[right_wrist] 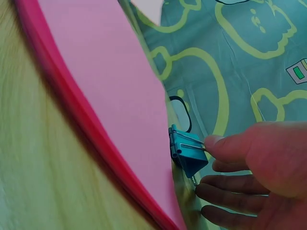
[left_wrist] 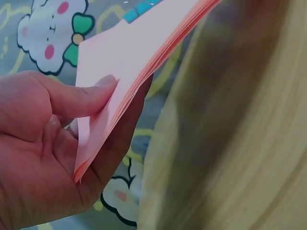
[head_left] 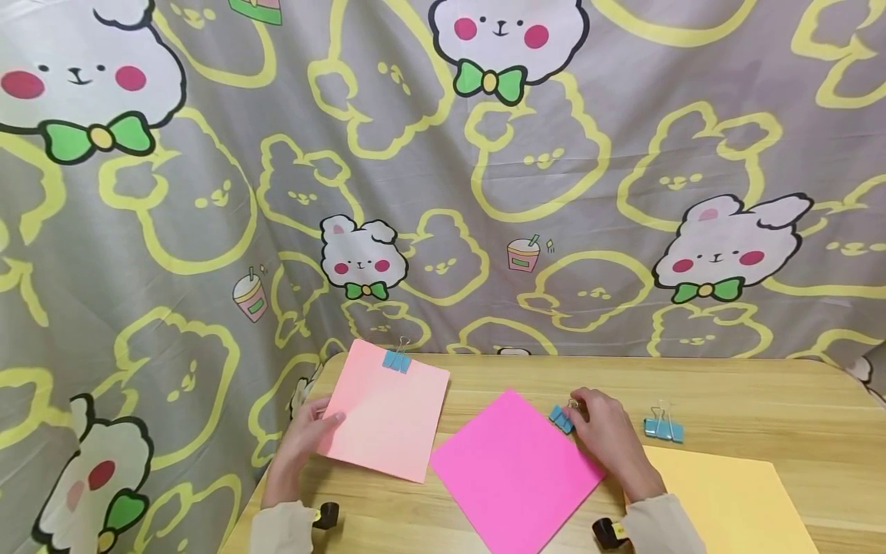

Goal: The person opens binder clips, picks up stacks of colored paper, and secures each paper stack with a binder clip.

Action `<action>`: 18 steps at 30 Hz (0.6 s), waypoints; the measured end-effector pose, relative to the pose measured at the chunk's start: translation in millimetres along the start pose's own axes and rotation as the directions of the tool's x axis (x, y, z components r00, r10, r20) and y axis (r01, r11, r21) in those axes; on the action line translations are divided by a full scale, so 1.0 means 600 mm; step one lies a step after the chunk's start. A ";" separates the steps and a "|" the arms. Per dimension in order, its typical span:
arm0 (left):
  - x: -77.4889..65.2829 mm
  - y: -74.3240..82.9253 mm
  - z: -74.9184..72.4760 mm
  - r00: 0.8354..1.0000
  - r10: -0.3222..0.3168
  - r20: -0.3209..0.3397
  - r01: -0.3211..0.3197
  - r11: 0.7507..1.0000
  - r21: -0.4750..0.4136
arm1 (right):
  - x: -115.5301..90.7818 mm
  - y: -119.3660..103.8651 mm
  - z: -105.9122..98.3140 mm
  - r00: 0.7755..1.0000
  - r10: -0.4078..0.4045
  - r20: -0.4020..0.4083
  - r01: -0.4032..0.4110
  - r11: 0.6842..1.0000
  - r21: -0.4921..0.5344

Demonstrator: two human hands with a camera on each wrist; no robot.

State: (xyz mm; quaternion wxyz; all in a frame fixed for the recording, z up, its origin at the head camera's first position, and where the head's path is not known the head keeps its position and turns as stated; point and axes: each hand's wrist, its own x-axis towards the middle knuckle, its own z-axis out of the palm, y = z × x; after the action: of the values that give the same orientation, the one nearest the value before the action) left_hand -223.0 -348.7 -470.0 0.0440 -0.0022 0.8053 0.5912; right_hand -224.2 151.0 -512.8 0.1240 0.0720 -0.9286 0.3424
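Squares of pale-pink paper [head_left: 384,427], already clipped, sit pinched in the left hand [head_left: 304,432] as the right hand [head_left: 611,435] pinches a blue metal binder clip [head_left: 561,420] at the edge of magenta paper squares [head_left: 515,469], yellow paper [head_left: 727,500] showing none.

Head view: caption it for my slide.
Left hand grips a clipped stack of pale pink paper; right hand pinches a blue binder clip beside magenta paper.

Bare left hand [head_left: 304,431] and bare right hand [head_left: 609,432], both gripping, thumbs opposed to fingers.
Both wrists [head_left: 282,483] extend from cream fabric sleeves [head_left: 282,529]; the left thumb lies outstretched, the right hand's lower fingers spread loosely beneath its thumb.
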 end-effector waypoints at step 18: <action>-0.001 -0.025 -0.005 0.987 -0.118 -0.111 0.133 0.981 0.142 | 0.000 -0.007 -0.013 0.998 0.045 0.039 -0.046 0.998 0.042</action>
State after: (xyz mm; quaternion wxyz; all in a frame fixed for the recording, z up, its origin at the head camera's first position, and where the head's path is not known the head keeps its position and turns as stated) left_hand -222.0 -356.1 -483.5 0.0399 -0.0801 0.8466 0.5246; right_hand -222.0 152.9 -504.7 0.0969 0.0600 -0.9247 0.3633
